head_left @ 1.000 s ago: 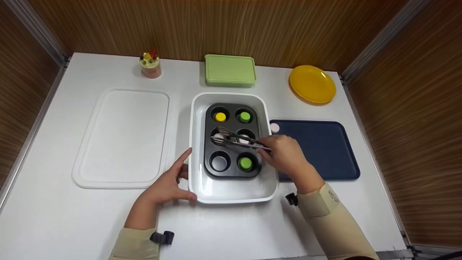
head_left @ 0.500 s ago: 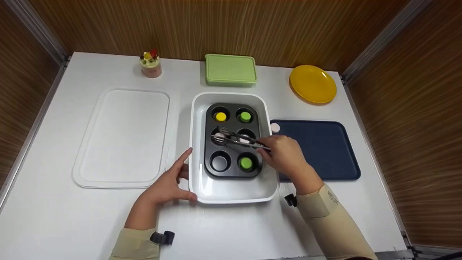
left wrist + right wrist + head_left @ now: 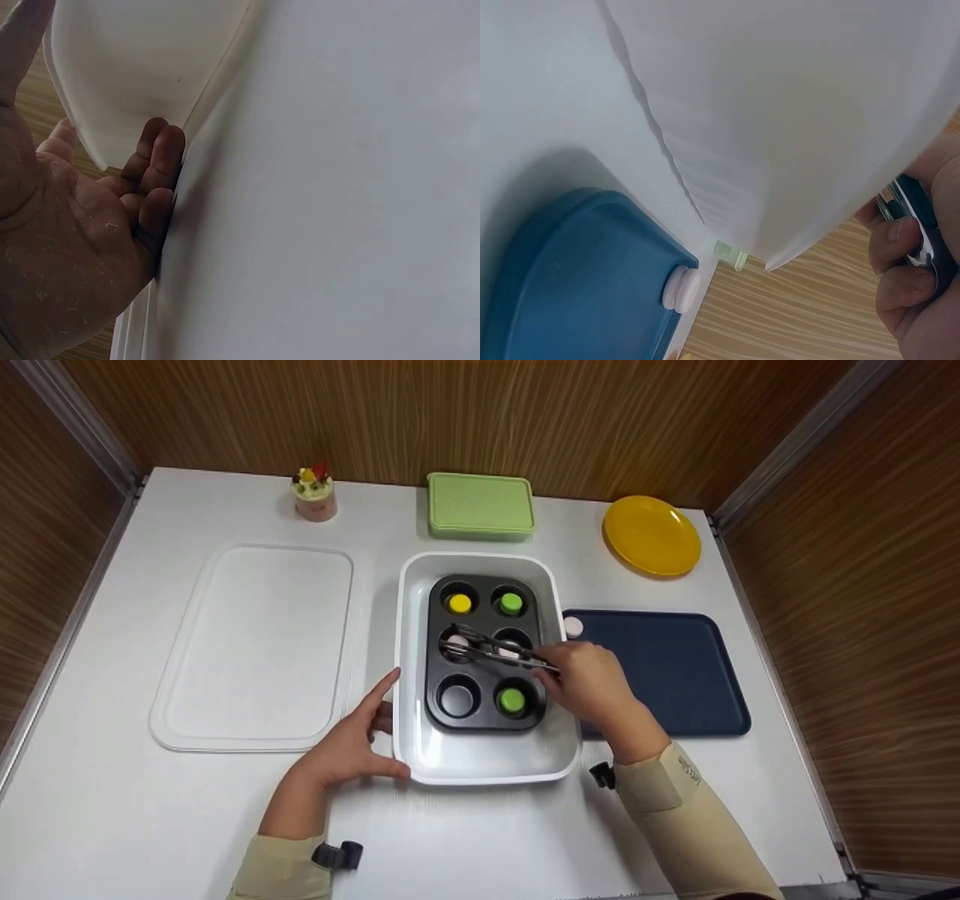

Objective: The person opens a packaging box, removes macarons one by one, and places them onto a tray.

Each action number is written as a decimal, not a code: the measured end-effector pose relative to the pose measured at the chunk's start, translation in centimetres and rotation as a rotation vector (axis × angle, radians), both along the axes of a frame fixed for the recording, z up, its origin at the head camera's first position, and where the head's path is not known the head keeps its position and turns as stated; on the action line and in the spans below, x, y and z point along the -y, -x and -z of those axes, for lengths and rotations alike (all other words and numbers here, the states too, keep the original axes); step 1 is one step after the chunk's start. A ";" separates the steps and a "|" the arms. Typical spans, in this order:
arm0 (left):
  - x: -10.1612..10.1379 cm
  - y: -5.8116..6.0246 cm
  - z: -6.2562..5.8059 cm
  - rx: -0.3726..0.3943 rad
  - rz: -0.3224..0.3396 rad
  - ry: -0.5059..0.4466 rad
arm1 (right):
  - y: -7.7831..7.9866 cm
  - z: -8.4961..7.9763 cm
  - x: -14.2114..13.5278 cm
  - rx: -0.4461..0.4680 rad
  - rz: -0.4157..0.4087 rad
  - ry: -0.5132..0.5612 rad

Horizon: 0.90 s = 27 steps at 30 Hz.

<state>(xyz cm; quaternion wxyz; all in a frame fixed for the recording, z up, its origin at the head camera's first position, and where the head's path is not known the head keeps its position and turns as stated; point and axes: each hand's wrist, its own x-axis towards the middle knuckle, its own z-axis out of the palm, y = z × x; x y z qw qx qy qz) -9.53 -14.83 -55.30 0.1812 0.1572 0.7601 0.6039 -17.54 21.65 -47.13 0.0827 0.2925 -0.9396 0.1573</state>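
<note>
My right hand grips metal tongs, their tips around a pale pink macaron in the middle-left cup of a dark muffin pan. The pan sits inside a deep white container. Under the tongs' arms, the middle-right cup holds a pale macaron. A yellow macaron and a green macaron fill the far cups; another green macaron lies near right. The near-left cup is bare. Thumb and forefinger spread, my left hand rests against the container's left side.
Right of the container lies a dark blue tray with a pale macaron at its far corner. A white lid lies at left. Along the back stand a dessert cup, a green lidded box and a yellow plate.
</note>
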 end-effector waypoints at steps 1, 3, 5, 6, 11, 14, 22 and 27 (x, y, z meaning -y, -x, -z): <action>0.0 0.0 0.0 0.000 0.000 0.002 | 0.0 0.0 0.0 0.001 0.000 0.001; 0.0 0.0 0.0 0.001 -0.002 0.006 | 0.0 0.0 0.0 0.002 -0.002 0.005; 0.0 0.0 -0.1 0.003 -0.004 0.010 | 0.0 0.1 0.0 0.001 -0.004 0.008; 0.0 0.0 -0.1 0.004 -0.006 0.011 | 0.0 0.1 -0.1 0.000 -0.005 0.009; 0.0 -0.1 0.0 0.000 0.001 -0.004 | -0.1 0.3 -0.3 -0.005 -0.017 0.026; 0.1 0.0 0.1 -0.007 0.008 -0.018 | -0.2 0.4 -0.4 -0.005 -0.023 0.040; 0.1 0.0 0.2 -0.015 0.003 -0.004 | -0.2 0.1 -1.1 -0.039 -0.012 0.071; 0.1 0.0 0.2 -0.011 0.010 -0.013 | -0.3 -0.3 -1.8 -0.088 -0.022 0.108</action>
